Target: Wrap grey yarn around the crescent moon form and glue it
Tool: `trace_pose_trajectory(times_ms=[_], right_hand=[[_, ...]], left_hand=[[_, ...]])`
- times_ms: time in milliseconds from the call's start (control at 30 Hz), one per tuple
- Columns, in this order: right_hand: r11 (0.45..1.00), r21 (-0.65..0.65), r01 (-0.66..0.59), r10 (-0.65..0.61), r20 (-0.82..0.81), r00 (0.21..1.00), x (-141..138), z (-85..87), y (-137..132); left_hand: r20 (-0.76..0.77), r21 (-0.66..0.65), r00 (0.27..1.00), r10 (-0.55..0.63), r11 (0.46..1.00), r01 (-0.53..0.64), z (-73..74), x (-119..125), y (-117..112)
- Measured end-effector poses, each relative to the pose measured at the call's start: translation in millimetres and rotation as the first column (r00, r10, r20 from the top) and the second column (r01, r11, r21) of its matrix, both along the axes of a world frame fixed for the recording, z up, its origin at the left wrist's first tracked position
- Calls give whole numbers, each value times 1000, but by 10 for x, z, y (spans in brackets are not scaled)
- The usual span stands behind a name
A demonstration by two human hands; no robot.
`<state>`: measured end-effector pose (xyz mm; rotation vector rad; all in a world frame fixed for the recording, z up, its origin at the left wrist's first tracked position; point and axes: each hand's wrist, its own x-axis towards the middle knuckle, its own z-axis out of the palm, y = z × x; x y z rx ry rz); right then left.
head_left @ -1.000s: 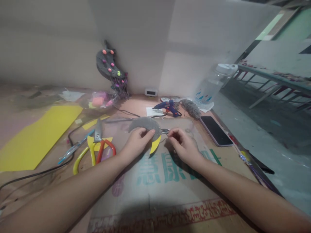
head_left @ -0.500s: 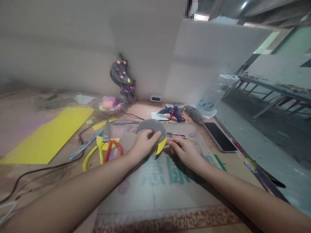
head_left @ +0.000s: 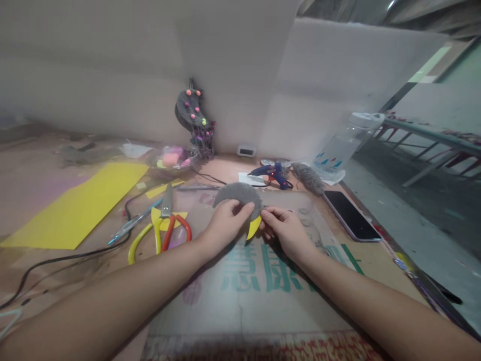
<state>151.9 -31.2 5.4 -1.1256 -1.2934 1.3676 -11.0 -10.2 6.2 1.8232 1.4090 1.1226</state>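
Observation:
A crescent wrapped in grey yarn, with a bare yellow tip, is raised just above the board in the middle. My left hand grips it from the near side, thumb on top of the grey part. My right hand is closed in a pinch at the crescent's right edge, beside the yellow tip. What lies between those fingertips is hidden. Behind the right hand lies a utility knife, mostly covered. To the left are scissors with yellow and red handles, lying on a piece of yellow card.
A glue gun, a grey yarn bundle, a water bottle and a phone stand or lie at the back right. Yellow card, a pen and a black cable are left. A decorated grey crescent leans against the wall.
My right hand has come up to the crescent's right edge, where it was slightly apart before. The left hand keeps its grip. The whole view has shifted a little.

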Motion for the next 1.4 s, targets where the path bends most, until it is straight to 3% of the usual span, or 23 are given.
trace_pose_trajectory(times_ms=[233, 333, 400, 467, 700, 933, 1167, 1400], right_hand=[[997, 82, 4, -15, 142, 990, 45, 51, -31], [976, 176, 130, -165, 203, 965, 114, 95, -58], [932, 283, 227, -285, 186, 940, 159, 111, -66], [899, 358, 251, -323, 157, 933, 180, 113, -67], [958, 267, 103, -149, 156, 976, 112, 70, -59], [975, 215, 51, -119, 313, 942, 107, 50, -50], [970, 237, 60, -137, 323, 936, 114, 37, -45], [980, 199, 26, -77, 252, 965, 92, 66, -69]], left_hand=[[13, -52, 999, -34, 998, 35, -10, -7, 8], [15, -35, 1000, -16, 999, 17, -7, -18, 15], [14, -35, 1000, -18, 999, 18, -8, -21, 17], [16, -39, 1000, -16, 999, 16, -11, -21, 17], [15, -32, 999, -47, 998, 47, -12, -14, 10], [-7, -24, 999, -47, 999, 47, -5, 4, -24], [-16, -13, 998, -56, 998, 56, -10, 8, -51], [19, -28, 995, -103, 994, 103, -3, 16, -50]])
